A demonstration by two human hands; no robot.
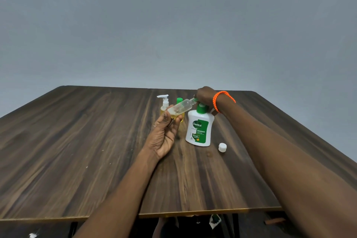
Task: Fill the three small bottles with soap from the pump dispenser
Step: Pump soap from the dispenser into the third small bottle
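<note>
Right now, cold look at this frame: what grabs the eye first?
The white-and-green Dettol pump dispenser at the table's centre, with the right hand on its pump head. Next, the clear small bottle held tilted by the left hand, its neck up at the spout, yellow soap pooled at its low end. Then the orange bracelet on the right wrist and a loose white cap on the wooden table right of the dispenser.

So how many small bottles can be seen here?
3: a clear bottle tilted in the left hand at the dispenser spout, a white-pump bottle behind it, and a green-capped bottle, mostly hidden, beside that.
</note>
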